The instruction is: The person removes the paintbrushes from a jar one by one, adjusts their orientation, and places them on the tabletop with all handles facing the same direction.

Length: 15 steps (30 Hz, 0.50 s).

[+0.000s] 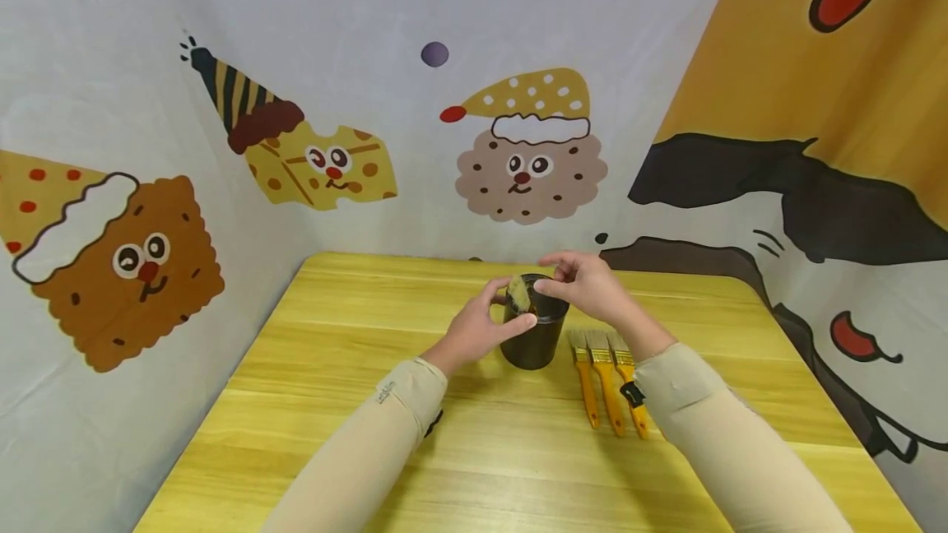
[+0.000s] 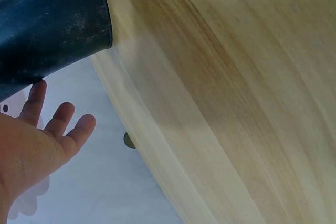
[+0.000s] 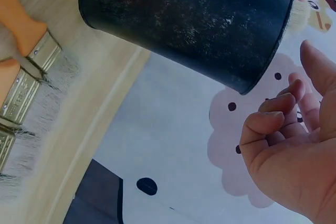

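A black cup [image 1: 532, 344] stands upright near the back of the table, scuffed on its side in the right wrist view. My left hand [image 1: 476, 331] grips it by the upper part, thumb at the near rim and fingers round the left side. In the left wrist view one fingertip of that hand touches the cup wall, the other visible fingers held off it. Pale brush bristles [image 1: 519, 293] point up out of the cup's mouth; the rest of that brush is hidden inside. My right hand [image 1: 590, 289] hovers at the right rim, fingers loosely bent and holding nothing.
Three paintbrushes [image 1: 606, 381] with orange handles lie side by side right of the cup, bristles toward the back, partly under my right forearm. The wooden table [image 1: 333, 401] ends just behind the cup at a cartoon-printed cloth [image 1: 355, 39].
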Available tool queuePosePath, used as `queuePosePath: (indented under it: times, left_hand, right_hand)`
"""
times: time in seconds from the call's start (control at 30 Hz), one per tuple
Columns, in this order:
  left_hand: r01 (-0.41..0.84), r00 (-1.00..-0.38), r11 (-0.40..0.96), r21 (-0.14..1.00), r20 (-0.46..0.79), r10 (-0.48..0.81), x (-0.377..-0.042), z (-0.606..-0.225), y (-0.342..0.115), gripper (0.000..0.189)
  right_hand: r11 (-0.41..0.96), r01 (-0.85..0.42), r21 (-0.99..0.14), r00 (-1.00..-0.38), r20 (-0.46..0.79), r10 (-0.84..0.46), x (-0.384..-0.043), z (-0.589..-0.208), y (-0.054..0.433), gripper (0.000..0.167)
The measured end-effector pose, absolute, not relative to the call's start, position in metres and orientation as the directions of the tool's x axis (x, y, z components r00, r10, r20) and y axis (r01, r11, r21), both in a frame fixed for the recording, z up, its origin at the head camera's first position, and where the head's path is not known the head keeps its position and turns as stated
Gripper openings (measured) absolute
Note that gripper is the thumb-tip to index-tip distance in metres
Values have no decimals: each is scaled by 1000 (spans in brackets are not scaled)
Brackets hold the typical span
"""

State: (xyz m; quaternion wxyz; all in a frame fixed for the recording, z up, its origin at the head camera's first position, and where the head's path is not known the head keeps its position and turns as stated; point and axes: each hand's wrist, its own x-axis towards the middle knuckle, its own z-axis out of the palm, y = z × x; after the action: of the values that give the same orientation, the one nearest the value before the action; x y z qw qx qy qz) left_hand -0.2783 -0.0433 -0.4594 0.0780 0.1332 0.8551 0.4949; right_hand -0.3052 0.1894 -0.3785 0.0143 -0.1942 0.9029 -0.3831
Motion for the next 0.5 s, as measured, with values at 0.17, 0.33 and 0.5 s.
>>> queuePosePath:
  times: [0.17, 0.33, 0.5]
  left_hand:
    - [151, -949, 466, 872, -4, 314, -279, -460, -44, 90]
    - [152, -948, 459, 875, -3, 319, -279, -460, -44, 90]
    - [157, -948, 463, 872, 2, 317, -278, -460, -44, 90]
  right_hand:
    - [635, -361, -683, -910, 108, -401, -308, -385, 186, 39]
    - [651, -377, -659, -898, 89, -431, -309, -388, 183, 38]
    - [684, -387, -618, -889, 54, -454, -311, -388, 180, 36]
